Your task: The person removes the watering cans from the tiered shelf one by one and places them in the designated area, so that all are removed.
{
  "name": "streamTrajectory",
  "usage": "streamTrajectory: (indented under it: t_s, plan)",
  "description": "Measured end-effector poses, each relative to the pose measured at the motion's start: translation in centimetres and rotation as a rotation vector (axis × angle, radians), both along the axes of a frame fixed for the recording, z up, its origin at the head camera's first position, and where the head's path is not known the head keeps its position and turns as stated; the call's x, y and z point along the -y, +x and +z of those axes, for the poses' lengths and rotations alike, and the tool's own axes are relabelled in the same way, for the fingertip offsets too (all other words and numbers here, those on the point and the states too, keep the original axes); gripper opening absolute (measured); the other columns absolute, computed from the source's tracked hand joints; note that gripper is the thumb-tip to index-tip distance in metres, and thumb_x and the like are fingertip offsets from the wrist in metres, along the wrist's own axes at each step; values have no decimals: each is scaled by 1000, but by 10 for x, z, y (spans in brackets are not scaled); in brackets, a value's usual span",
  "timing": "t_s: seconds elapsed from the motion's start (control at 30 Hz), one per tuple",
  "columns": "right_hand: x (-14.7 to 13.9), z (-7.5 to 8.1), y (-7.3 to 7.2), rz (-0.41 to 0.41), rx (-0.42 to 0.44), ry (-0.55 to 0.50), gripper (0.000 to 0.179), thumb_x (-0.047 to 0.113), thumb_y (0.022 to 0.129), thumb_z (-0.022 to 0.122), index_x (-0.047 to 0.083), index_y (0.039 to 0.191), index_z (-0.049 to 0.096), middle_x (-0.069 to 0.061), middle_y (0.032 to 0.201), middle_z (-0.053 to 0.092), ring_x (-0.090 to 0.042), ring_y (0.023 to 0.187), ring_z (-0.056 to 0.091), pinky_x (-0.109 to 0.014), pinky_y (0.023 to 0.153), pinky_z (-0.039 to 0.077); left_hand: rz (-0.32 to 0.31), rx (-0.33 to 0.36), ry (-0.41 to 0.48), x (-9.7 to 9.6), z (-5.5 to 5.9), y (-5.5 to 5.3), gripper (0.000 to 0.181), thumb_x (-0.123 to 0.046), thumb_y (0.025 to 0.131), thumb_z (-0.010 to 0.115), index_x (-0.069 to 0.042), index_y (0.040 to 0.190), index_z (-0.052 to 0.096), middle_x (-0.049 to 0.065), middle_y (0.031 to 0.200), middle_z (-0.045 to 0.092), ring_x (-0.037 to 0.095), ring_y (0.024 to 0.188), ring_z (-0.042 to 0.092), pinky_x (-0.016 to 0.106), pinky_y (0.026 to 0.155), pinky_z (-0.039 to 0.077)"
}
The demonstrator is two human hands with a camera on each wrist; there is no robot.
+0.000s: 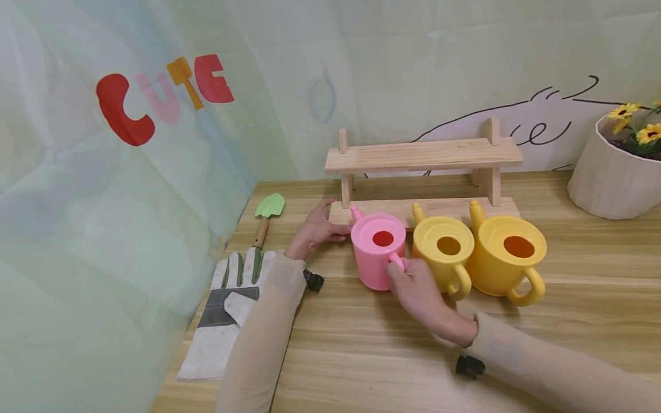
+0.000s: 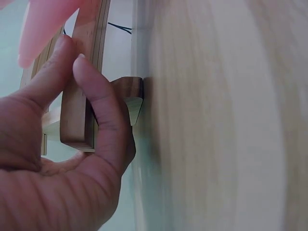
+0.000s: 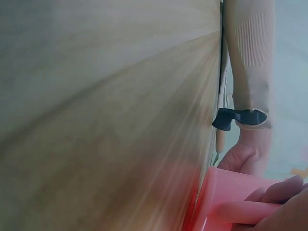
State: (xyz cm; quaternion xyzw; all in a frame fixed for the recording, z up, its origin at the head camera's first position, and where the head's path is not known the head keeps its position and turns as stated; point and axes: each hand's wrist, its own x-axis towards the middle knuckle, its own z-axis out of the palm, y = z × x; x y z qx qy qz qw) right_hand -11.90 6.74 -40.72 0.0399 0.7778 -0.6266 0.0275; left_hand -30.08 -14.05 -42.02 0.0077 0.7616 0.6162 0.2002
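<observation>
My left hand (image 1: 316, 229) grips the left end of the wooden two-tier shelf's lower board (image 2: 77, 118), thumb on one face and fingers curled round the other. By its handle, my right hand (image 1: 420, 292) holds a pink watering can (image 1: 373, 267), whose spout points toward the shelf. In the right wrist view, the fingers (image 3: 284, 190) wrap the pink handle (image 3: 248, 211). The pink can overlaps the front of the lower board in the head view. Immediately right of it stand a smaller yellow watering can (image 1: 441, 232) and a larger yellow watering can (image 1: 496, 269).
The shelf's upper board (image 1: 423, 155) stands near the back wall. On the left lie a green trowel (image 1: 271, 205) and a white-grey work glove (image 1: 212, 344), partly under my left sleeve. A white pot (image 1: 611, 178) with yellow flowers is at the back right.
</observation>
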Motion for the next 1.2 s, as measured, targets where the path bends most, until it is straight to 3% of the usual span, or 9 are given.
streamTrajectory:
  t_s: [0.6,0.83,1.03,1.2]
  plan:
    - [1,-6,3,28,16,44,42,12,103,51,10,62,54,2,54,49,-10,48,35,-18,44,23,-15,-24,-25,0,1,1,86,10,93,79,-11,164,35,21,130,62,13,72,70,21,64,67]
    - [2,-8,5,18,22,32,40,10,103,55,3,64,57,-8,60,58,-12,54,42,-18,48,25,-23,-30,-20,1,1,2,87,11,94,79,-10,165,34,20,123,67,12,70,72,21,65,67]
    - [0,-3,7,27,46,40,38,9,105,58,4,67,61,-5,62,60,-15,66,57,-18,50,32,-21,-29,-20,1,1,2,87,10,94,79,-10,165,34,22,127,64,12,69,71,20,64,66]
    - [-5,-5,9,46,35,91,30,16,104,66,6,76,68,-4,68,65,-14,67,56,-19,51,34,-23,-29,-25,1,1,2,88,9,94,80,-11,165,33,23,132,63,12,70,71,20,64,67]
